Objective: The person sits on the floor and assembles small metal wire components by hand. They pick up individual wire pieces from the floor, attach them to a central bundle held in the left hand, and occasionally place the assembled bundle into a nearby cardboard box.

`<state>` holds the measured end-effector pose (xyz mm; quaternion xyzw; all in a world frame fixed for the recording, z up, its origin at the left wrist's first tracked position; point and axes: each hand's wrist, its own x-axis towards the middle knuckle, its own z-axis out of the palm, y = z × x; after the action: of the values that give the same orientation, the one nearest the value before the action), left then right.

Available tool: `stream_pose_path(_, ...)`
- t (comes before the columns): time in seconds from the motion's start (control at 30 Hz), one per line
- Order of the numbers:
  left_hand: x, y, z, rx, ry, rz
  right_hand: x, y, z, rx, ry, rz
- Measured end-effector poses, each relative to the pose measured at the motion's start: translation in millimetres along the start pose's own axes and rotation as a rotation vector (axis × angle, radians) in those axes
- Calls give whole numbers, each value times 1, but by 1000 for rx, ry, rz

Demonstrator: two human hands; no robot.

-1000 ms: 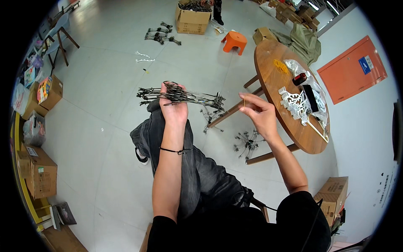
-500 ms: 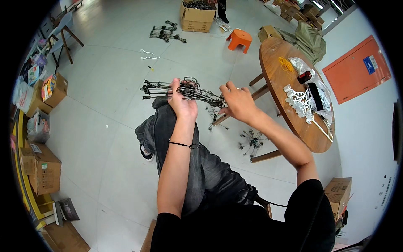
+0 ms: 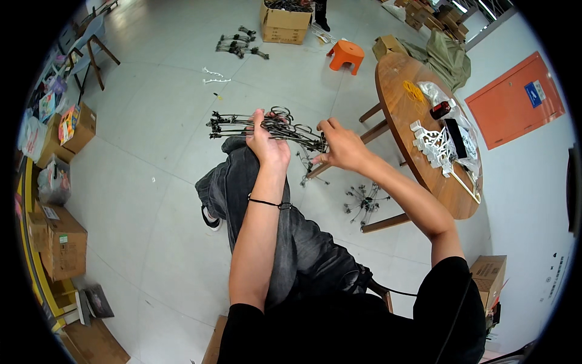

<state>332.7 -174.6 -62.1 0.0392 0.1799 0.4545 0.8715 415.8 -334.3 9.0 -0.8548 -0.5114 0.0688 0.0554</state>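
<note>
A bundle of dark wire clip hangers (image 3: pixel 291 131) lies sideways above my raised knee, with curved hooks showing at its middle and small clips at its ends. My left hand (image 3: pixel 270 149) is wrapped round the middle of the bundle from below, thumb up. At the bundle's right end, my right hand (image 3: pixel 343 145) has its fingers curled against the clips; the fingertips are partly hidden. More dark hangers (image 3: pixel 367 204) lie fanned out on the floor beside the table legs. Another few hangers (image 3: pixel 310 168) show beneath my right hand.
A round wooden table (image 3: pixel 397 103) on my right bears white plastic hangers (image 3: pixel 431 145), yellow bands (image 3: pixel 413 91) and plastic bags. Ahead are an orange stool (image 3: pixel 346 56), a full carton (image 3: pixel 284 27), a standing person's leg and hanger bundles (image 3: pixel 235 45). Cartons (image 3: pixel 63 242) line the left.
The bundle and my left hand have shifted slightly right and up. The clip ends at the left sit closer together. My right hand stays at the right end.
</note>
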Motion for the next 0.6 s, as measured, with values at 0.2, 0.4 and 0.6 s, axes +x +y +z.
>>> stream_pose_path(0.2,26,7,-18,-177,-69,-163,-4,32,3,312,57,-174)
stream_pose_path(0.4,22,22,-17,-451,-100,-316,-7,47,12,847,-68,-147)
stream_pose_path(0.6,26,23,-15,-420,-42,-306,-18,43,12,570,40,-181)
